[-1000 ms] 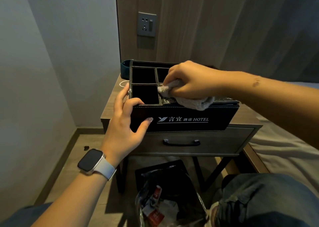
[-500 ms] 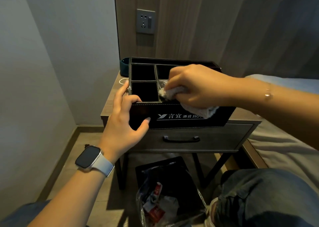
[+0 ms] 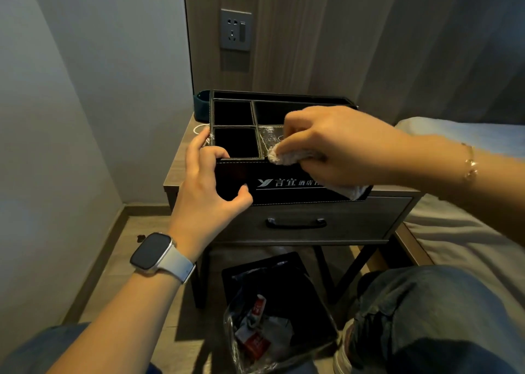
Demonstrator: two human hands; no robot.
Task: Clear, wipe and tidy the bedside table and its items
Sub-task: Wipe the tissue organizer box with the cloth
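Note:
A black hotel organiser box with several compartments stands on the wooden bedside table. My left hand grips its front left corner, fingers hooked over the rim and thumb on the front face. My right hand holds a crumpled white cloth and presses it on the box's front rim beside the right compartment. Part of the cloth hangs below my palm over the front face. A silvery item lies in the front right compartment, mostly hidden by my hand.
A black waste bin lined with a clear bag and holding wrappers stands on the floor under the table. A teal object and a white cable sit behind the box at left. The bed lies at right, a wall socket above.
My right hand with the cloth has slid forward from the inner compartment area to the box's front rim. My left hand keeps its grip on the corner.

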